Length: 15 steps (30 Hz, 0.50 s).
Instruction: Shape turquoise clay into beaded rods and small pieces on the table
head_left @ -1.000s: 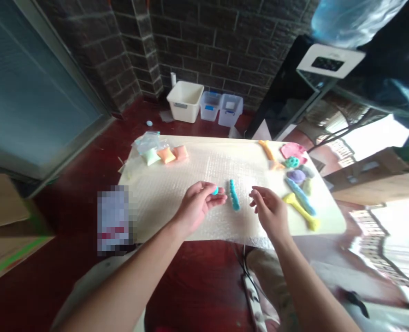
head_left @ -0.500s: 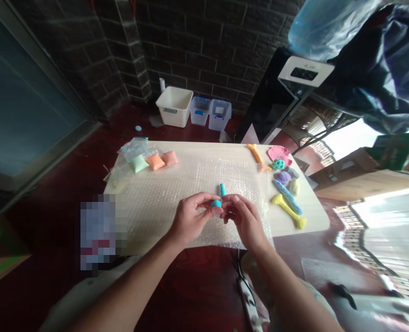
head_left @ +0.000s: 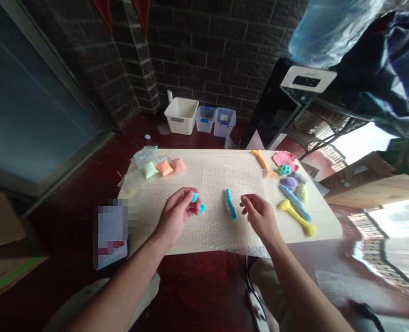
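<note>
Between thumb and fingers of my left hand [head_left: 176,213] is a small blue clay piece [head_left: 194,197]. A second blue bit [head_left: 202,208] shows at the lower fingertips of the same hand. Right of it, a bumpy blue clay strip [head_left: 230,204], like a row of joined balls, lies on the bubble wrap [head_left: 211,233]. My right hand [head_left: 260,216] is just right of the strip, apart from it, with thumb and fingertips drawn together. Whether anything small is between those fingertips I cannot make out.
On the table's right side lie a yellow clay bone [head_left: 297,218], a blue clay roll [head_left: 295,203], a purple lump [head_left: 289,183] and an orange piece [head_left: 260,160]. Clay packets [head_left: 164,168] sit at the back left. Bins [head_left: 181,116] stand on the floor beyond.
My hands have moved apart, the left going left with the blue clay piece, the right going right. The blue strip now shows whole between them. The view has shifted slightly.
</note>
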Motion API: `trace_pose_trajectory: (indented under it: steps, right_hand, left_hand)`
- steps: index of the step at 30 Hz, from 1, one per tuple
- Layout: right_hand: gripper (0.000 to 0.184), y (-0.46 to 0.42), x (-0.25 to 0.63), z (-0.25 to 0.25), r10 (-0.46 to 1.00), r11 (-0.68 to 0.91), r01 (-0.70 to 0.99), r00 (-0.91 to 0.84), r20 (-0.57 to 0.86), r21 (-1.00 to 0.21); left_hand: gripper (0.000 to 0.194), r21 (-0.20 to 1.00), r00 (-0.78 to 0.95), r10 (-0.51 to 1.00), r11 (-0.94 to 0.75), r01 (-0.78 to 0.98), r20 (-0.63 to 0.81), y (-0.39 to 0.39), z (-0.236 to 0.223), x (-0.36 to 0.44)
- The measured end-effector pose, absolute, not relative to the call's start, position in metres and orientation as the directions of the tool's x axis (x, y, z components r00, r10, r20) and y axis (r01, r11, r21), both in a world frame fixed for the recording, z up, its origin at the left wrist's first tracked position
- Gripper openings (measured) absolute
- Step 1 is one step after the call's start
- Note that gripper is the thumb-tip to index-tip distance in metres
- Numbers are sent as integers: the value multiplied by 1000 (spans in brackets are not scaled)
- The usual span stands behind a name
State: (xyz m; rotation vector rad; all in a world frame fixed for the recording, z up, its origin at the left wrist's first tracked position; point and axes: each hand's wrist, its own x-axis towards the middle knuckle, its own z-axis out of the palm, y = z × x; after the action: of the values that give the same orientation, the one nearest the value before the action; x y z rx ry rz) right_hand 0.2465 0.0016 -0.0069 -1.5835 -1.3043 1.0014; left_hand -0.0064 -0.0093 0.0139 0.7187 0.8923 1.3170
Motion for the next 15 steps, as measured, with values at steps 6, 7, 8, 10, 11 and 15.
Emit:
trace_pose_trajectory:
  steps: [6,7,8,10,11,15]
  right_hand:
    - [40,-5,211,7,994,-97,35,-42,-99,-995]
    - [38,-7,206,8,993,-94,20,-72,-95,-995]
    - [37,-8,201,9,993,-80,28,-89,-83,-996]
    - [37,-12,194,10,993,-34,86,-108,-43,-996]
    - [36,-13,192,10,993,-10,124,-112,-24,-992]
    - [44,-18,193,11,995,34,233,-101,10,-972]
  left_hand:
    - [32,937,53,995,102,-333,-90,-13,9,3]
    - [32,947,65,995,96,-308,-80,-14,7,5]
    - [32,955,81,994,90,-282,-70,-14,5,6]
    - [32,965,123,992,58,-255,-28,-15,2,9]
    - [32,974,122,992,19,-227,9,-15,1,10]
    - [30,997,96,993,-71,-33,74,-14,-1,13]
